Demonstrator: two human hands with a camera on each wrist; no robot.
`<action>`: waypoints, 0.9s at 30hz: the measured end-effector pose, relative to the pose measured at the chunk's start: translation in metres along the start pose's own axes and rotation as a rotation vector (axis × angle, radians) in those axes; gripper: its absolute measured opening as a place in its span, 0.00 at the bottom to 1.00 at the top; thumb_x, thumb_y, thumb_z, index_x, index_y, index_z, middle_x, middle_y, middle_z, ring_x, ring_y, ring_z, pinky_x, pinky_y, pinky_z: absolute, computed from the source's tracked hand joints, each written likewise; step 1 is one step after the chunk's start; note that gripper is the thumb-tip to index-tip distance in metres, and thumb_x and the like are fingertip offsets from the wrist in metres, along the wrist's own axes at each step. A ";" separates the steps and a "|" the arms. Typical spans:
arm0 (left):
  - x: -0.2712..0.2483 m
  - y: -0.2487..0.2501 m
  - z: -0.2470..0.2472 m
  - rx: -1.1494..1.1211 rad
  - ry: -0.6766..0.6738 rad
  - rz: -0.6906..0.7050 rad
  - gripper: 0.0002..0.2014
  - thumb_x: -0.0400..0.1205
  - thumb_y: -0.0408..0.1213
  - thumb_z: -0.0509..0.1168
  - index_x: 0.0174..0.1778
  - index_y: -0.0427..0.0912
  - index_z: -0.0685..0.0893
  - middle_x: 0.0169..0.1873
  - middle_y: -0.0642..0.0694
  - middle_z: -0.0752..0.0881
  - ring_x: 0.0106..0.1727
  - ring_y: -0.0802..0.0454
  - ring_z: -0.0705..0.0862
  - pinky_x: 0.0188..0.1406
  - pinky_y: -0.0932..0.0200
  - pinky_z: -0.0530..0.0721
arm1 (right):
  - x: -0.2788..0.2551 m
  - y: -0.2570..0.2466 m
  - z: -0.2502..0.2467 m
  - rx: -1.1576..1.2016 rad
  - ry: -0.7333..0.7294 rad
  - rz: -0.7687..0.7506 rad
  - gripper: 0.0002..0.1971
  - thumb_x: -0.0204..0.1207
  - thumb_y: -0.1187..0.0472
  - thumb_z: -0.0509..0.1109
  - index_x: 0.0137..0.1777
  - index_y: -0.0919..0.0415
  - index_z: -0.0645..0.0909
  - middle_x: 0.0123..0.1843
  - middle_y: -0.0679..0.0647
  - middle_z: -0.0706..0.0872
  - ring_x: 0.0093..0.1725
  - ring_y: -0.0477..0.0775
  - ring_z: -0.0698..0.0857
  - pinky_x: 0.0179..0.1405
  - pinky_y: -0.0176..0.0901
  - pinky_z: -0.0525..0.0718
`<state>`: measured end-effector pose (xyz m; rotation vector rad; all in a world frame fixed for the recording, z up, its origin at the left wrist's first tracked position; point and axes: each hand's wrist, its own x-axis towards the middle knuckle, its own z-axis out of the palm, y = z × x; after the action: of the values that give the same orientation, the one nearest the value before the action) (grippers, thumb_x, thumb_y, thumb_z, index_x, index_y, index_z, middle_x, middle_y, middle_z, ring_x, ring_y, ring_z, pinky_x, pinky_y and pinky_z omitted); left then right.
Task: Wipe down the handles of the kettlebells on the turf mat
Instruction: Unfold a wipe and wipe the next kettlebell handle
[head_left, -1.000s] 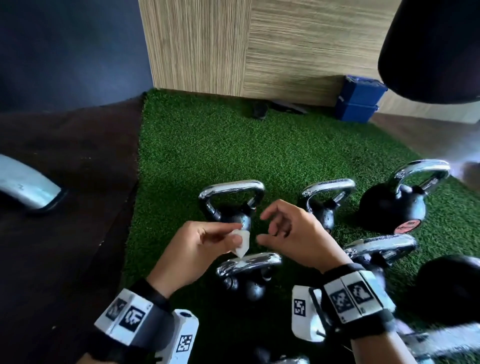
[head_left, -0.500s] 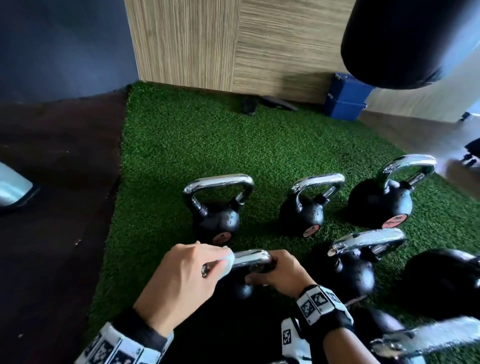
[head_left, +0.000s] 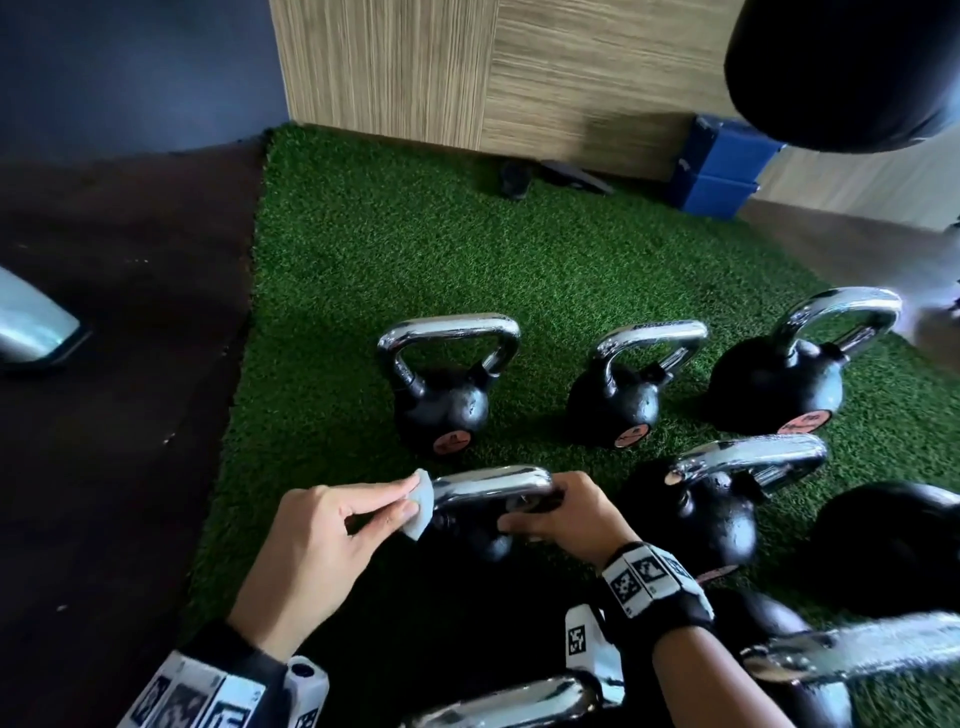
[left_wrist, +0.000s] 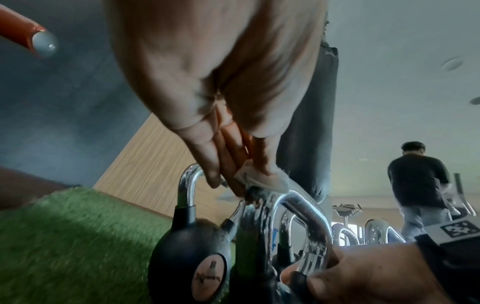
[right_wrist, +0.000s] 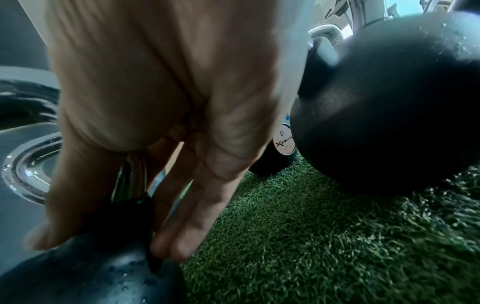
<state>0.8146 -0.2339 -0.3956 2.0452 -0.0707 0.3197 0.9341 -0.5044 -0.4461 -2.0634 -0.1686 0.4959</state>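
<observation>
Several black kettlebells with chrome handles stand on the green turf mat (head_left: 363, 249). My left hand (head_left: 410, 499) pinches a small white wipe (head_left: 420, 506) between thumb and fingers and presses it to the left end of the nearest kettlebell's handle (head_left: 488, 486). My right hand (head_left: 535, 512) grips the right end of that handle, thumb below and fingers over it. In the left wrist view the wipe (left_wrist: 262, 179) sits on top of the wet handle (left_wrist: 306, 207). In the right wrist view my fingers (right_wrist: 187, 216) reach down beside the bell's body (right_wrist: 91, 273).
Three kettlebells (head_left: 447, 395) stand in a row behind, another (head_left: 711, 504) close on the right, more handles (head_left: 498, 701) at the near edge. A black punching bag (head_left: 841, 67) hangs top right above blue boxes (head_left: 722, 176). Dark floor lies left. A person (left_wrist: 418, 181) stands behind.
Both hands dropped from mid-air onto the nearest kettlebell's handle. The right hand took hold of its right end and the left hand brought the wipe to its left end.
</observation>
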 end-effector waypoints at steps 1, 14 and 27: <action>-0.002 -0.003 0.002 -0.028 0.002 -0.015 0.14 0.76 0.46 0.74 0.57 0.54 0.93 0.54 0.69 0.90 0.59 0.72 0.88 0.61 0.78 0.81 | 0.000 0.001 0.001 0.016 0.002 0.004 0.23 0.47 0.40 0.89 0.39 0.51 0.92 0.34 0.53 0.93 0.33 0.48 0.89 0.39 0.47 0.91; -0.013 -0.064 0.038 -0.508 0.019 -0.276 0.11 0.73 0.38 0.77 0.51 0.48 0.96 0.53 0.47 0.94 0.61 0.53 0.90 0.60 0.69 0.85 | 0.000 0.009 0.004 0.030 0.035 0.001 0.35 0.41 0.29 0.87 0.45 0.51 0.92 0.39 0.52 0.94 0.40 0.52 0.93 0.48 0.59 0.92; -0.002 -0.077 0.059 -0.358 0.156 -0.314 0.09 0.75 0.40 0.81 0.49 0.55 0.96 0.45 0.56 0.95 0.51 0.59 0.93 0.54 0.66 0.88 | -0.015 0.004 -0.017 -0.243 -0.019 0.022 0.14 0.51 0.51 0.90 0.33 0.40 0.89 0.30 0.37 0.90 0.33 0.33 0.86 0.38 0.32 0.85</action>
<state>0.8387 -0.2489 -0.4883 1.6400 0.2693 0.2483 0.9273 -0.5243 -0.4378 -2.3001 -0.2272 0.5294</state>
